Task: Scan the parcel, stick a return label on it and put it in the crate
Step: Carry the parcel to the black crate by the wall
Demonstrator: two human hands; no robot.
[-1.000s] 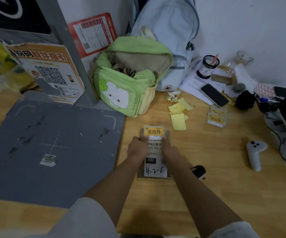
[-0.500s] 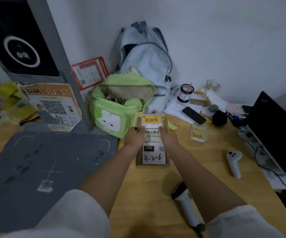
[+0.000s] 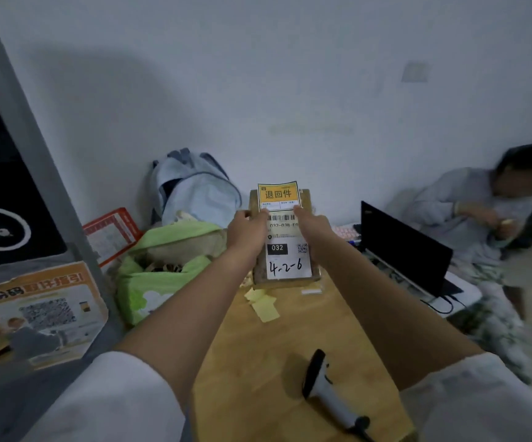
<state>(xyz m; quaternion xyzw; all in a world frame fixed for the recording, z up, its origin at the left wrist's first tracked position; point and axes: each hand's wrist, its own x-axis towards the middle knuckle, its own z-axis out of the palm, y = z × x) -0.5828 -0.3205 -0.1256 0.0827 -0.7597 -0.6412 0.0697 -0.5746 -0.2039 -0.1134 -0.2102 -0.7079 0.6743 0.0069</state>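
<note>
I hold a small brown parcel point(image 3: 259, 275) up above the wooden table point(image 3: 290, 339), tilted toward me. A white shipping label point(image 3: 287, 260) with a barcode, "032" and handwritten "4-2-6" covers its face. A yellow return label point(image 3: 278, 195) sits at its top edge, sticking out a little past it. My left hand point(image 3: 248, 232) grips the parcel's left side and my right hand point(image 3: 314, 228) grips the right side, thumbs on the label. A black and white barcode scanner point(image 3: 328, 390) lies on the table near me. No crate is in view.
A green bag point(image 3: 162, 269) and a pale blue backpack point(image 3: 194, 189) stand at the back left. Yellow backing papers point(image 3: 264, 306) lie under the parcel. A dark laptop point(image 3: 405, 247) stands to the right, with a seated person point(image 3: 481, 212) beyond it. A grey mat point(image 3: 19, 393) lies left.
Both hands have lifted the parcel off the table and raised it forward. My view has tilted up, so the wall, the laptop and the seated person now show.
</note>
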